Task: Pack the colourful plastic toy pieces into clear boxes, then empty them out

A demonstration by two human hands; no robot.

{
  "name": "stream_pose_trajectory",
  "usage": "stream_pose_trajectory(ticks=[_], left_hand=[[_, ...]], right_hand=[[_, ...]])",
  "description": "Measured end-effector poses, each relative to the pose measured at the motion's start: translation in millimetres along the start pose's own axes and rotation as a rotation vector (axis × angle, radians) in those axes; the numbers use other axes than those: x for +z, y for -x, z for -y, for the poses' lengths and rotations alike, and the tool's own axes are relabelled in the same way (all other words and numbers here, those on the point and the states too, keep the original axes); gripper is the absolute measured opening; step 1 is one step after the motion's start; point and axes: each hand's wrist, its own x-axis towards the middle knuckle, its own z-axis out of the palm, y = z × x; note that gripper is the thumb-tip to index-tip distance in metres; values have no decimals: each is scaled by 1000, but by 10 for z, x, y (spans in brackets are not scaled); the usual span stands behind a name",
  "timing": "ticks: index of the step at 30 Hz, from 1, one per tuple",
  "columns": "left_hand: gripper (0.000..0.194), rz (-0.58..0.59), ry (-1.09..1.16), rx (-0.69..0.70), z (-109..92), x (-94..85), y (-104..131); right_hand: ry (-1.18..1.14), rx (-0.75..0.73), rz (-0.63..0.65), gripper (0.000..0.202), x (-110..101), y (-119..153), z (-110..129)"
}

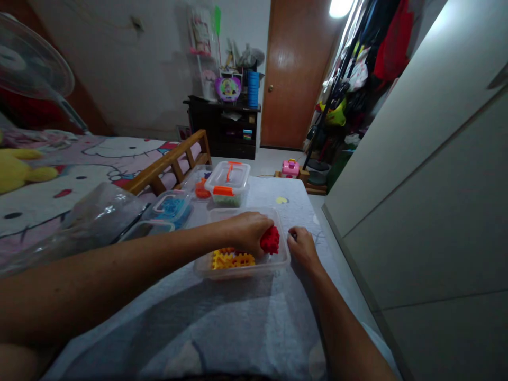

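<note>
My left hand (254, 233) is closed round a clump of red toothed building blocks (270, 241), just inside the right end of a clear plastic box (238, 274). Yellow toothed building blocks (232, 260) lie in the same box, left of the red ones and partly under my wrist. Just off the box's right side, my right hand (304, 246) rests low over the cloth with its fingers curled. A small dark spot shows between its thumb and fingers; what it is, if anything, I cannot make out.
Behind the box stands a lidded container (230, 182) with orange clips. To the left are a box of blue pieces (172, 209), a box with orange pieces (201, 188) and a crumpled plastic bag (103, 217). A wooden bed rail (170, 161) borders the left; a cabinet (428, 211) stands right.
</note>
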Motion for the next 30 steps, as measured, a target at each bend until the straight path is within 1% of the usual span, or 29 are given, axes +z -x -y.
stream_pose_trajectory(ticks=[3, 5, 7, 9, 11, 14, 16, 17, 19, 21, 23, 25, 27, 30], left_hand=[[46, 16, 15, 7, 19, 57, -8], [46, 25, 16, 7, 44, 79, -2], [47, 29, 11, -1, 70, 56, 12], [46, 21, 8, -19, 96, -33, 30], [43, -4, -1, -49, 117, -182, 28], [40, -75, -30, -78, 118, -435, -89], [43, -132, -47, -65, 79, -549, -285], [44, -150, -51, -52, 48, -576, -418], [44, -165, -64, -46, -29, -568, -738], [43, -188, -68, -34, -100, -498, -1087], [42, -188, -50, -46, -141, -400, -1410], [42, -188, -34, -78, -138, -298, -1670], [43, -172, -19, -114, -93, -205, -1850], [48, -157, -1, -152, 17, -88, -1993]], right_hand=[[-152, -40, -49, 26, -29, -90, -86], [-183, -63, -82, 26, -2, -89, -116], [-164, -77, -94, 25, 50, -52, -123], [-120, -82, -97, 24, 102, -4, -111], [-80, -82, -102, 23, 134, 36, -88], [-25, -78, -98, 23, 141, 66, -43], [-2, -66, -86, 23, 129, 66, -13], [-4, -54, -83, 24, 120, 59, 0], [-25, -35, -81, 25, 98, 29, 16], [-46, -31, -66, 26, 73, -23, 18], [-66, -32, -39, 26, 50, -87, 1], [-83, -26, -43, 26, 36, -144, -34], [-85, -17, -88, 27, 41, -177, -84], [-66, -36, -144, 26, 78, -177, -160]])
